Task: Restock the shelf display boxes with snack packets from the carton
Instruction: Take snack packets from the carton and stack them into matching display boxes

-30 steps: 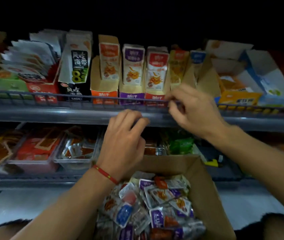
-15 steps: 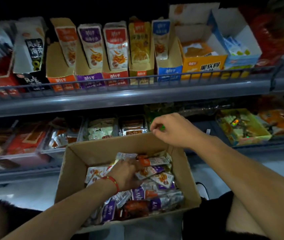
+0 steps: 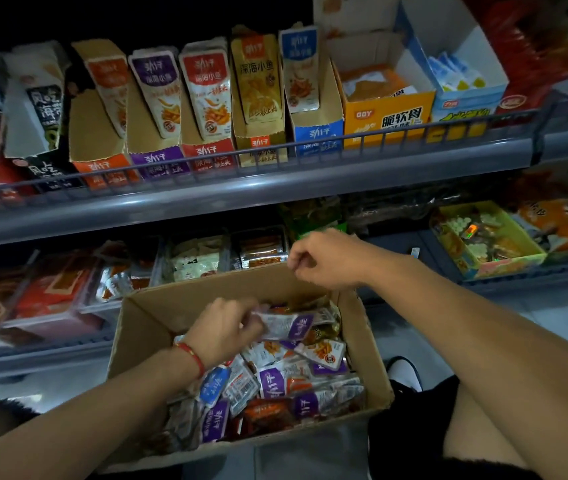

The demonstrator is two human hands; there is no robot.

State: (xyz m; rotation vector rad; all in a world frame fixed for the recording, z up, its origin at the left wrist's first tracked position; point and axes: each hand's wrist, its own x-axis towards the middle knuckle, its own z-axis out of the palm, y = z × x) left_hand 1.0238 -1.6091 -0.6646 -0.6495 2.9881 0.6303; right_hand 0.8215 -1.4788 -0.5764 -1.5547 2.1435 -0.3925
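An open brown carton (image 3: 144, 327) sits below me, filled with several small snack packets in purple, blue, red and white. Inside it, my left hand (image 3: 223, 329) with a red wrist band pinches a purple-and-white packet (image 3: 287, 325) lifted slightly off the pile. My right hand (image 3: 324, 259) hovers over the carton's far rim with its fingers loosely curled and nothing in them. On the upper shelf stand the display boxes: orange (image 3: 97, 129), purple (image 3: 152, 133), red (image 3: 206, 126), yellow (image 3: 258, 126) and blue (image 3: 313, 109), each holding upright packets.
A grey wire rail (image 3: 275, 150) fronts the upper shelf. An orange box (image 3: 388, 114) and a light-blue box (image 3: 466, 88) stand to the right of the display boxes. The lower shelf holds clear trays (image 3: 192, 258) of snacks and a green box (image 3: 486, 237).
Both hands dropped from the upper shelf rail. My left hand went into the carton and took hold of a purple packet; my right hand came down over the carton's far edge.
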